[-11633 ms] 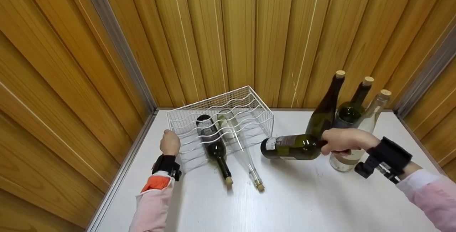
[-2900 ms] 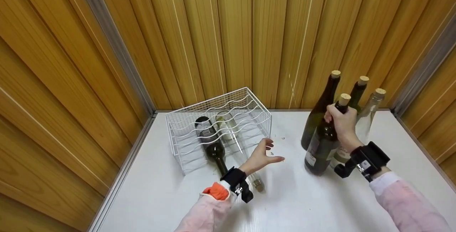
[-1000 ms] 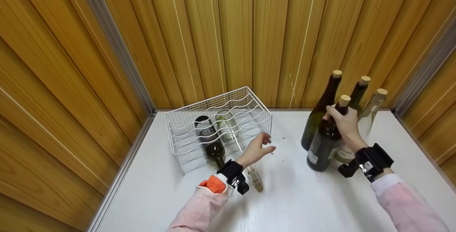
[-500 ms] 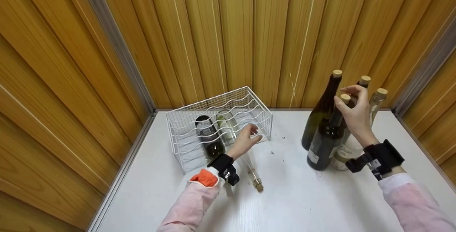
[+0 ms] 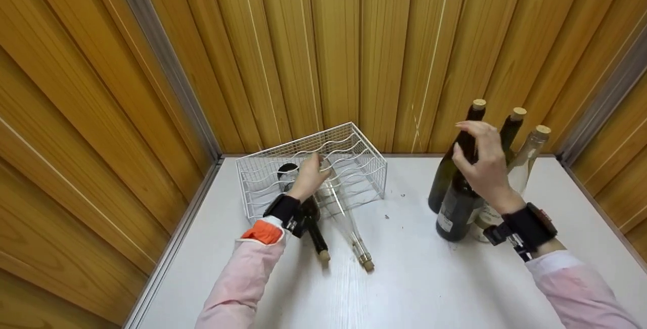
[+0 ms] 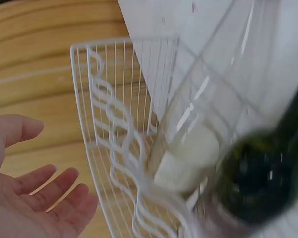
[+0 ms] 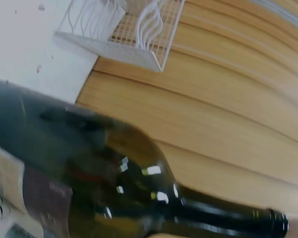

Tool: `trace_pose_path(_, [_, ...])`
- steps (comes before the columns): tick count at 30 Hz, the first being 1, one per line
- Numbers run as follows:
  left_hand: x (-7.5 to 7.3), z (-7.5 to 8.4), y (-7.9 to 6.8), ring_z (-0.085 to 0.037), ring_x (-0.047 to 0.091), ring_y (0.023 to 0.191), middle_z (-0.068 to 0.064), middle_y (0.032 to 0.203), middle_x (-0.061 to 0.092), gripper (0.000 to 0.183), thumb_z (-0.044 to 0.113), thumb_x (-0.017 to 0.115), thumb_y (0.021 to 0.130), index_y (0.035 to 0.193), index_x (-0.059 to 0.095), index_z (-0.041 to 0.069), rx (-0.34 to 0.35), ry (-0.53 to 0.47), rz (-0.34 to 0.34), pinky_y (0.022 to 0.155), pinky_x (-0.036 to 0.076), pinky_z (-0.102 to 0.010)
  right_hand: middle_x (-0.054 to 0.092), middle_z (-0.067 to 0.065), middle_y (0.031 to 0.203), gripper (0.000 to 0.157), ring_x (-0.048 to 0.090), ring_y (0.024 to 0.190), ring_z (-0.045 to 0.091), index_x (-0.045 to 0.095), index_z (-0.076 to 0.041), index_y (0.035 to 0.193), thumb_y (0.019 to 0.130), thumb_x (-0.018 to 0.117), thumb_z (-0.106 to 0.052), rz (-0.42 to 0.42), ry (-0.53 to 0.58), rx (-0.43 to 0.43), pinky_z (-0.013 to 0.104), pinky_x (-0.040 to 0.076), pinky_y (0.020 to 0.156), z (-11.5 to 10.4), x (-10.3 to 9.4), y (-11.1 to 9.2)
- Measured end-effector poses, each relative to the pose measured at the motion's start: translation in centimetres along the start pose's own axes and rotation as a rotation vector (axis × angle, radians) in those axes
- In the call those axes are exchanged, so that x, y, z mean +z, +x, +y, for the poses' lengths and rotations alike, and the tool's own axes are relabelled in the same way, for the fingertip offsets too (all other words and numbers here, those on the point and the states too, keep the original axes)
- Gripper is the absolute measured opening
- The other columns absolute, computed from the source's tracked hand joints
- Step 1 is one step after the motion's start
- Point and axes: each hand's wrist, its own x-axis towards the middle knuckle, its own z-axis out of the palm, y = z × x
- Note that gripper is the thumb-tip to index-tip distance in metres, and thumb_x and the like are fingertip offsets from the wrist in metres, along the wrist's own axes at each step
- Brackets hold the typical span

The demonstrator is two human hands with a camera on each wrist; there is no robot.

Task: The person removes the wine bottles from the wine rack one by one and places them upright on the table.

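My left hand (image 5: 311, 177) hovers over the white wire wine rack (image 5: 369, 142), thumb and fingers apart. The left wrist view shows that hand (image 6: 40, 198) holding nothing, beside the wavy wires. Two corked bottles lie in the rack, necks toward me: a dark wine bottle (image 5: 317, 238), partly hidden by my left hand and wrist, and a clear bottle (image 5: 349, 225). My right hand (image 5: 485, 165), its fingers curved apart, is in front of the neck of an upright dark green wine bottle (image 5: 457, 213); that bottle (image 6: 258, 178)-like shape fills much of the right wrist view.
Behind the front bottle stand a tall brown bottle (image 5: 440, 187), a green bottle (image 5: 511, 129) and a clear bottle (image 5: 528, 154), all corked. Wood-look panels (image 5: 384, 56) close off the back and sides of the white table (image 5: 404, 278).
Earlier my right hand held a dark wine bottle sideways, then upright by the neck; it has let go. My left hand has moved left from the rack's front right to above the rack.
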Motion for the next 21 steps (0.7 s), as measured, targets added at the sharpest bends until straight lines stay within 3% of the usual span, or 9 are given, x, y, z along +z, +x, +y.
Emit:
trace_pose_path(6, [-4.0,-2.9,0.4,-0.041,0.047,0.099,-0.027,0.103,0.05,0.043,0.018,0.068,0.078,0.103,0.048,-0.011,-0.222,0.154,0.014,0.083,0.038,-0.045,0.055,0.016,0.107,0.037,0.048,0.097,0.031,0.05,0.008,0.113,0.08,0.049,-0.011,-0.216,0.012,-0.043,0.031,0.035,0.088,-0.5,2.3,-2.4])
trace_pose_path(13, [-8.3,-6.2,-0.9,-0.045,0.038,0.107,-0.032,0.116,0.04,0.058,0.023,0.065,0.078,0.117,0.04,-0.012,-0.513,0.342,-0.043,0.079,0.039,-0.052,0.055,0.012,0.103,0.037,0.052,0.09,0.025,0.05,0.005,0.114,0.078,0.057,-0.001,-0.414,0.047,-0.021,0.032,0.044,0.075,-0.6,5.1,-5.0])
trace_pose_path(17, [-9.4,-7.8,-1.9,-0.046,0.042,0.103,-0.034,0.114,0.04,0.062,0.024,0.064,0.08,0.118,0.035,-0.015,-0.615,0.406,-0.1,0.078,0.04,-0.051,0.055,0.01,0.097,0.035,0.053,0.085,0.022,0.052,0.002,0.111,0.078,0.061,0.001,-0.515,0.053,0.022,0.033,0.046,0.07,0.1,6.3,-6.2])
trace_pose_path(21, [-9.0,-10.5,-2.6,-0.045,0.049,0.1,-0.035,0.111,0.047,0.062,0.022,0.058,0.082,0.119,0.029,-0.018,-0.688,0.386,-0.177,0.079,0.041,-0.051,0.055,0.011,0.093,0.029,0.054,0.082,0.022,0.053,0.001,0.109,0.081,0.062,-0.003,-0.636,0.066,0.104,0.032,0.046,0.065,0.5,7.5,-7.4])
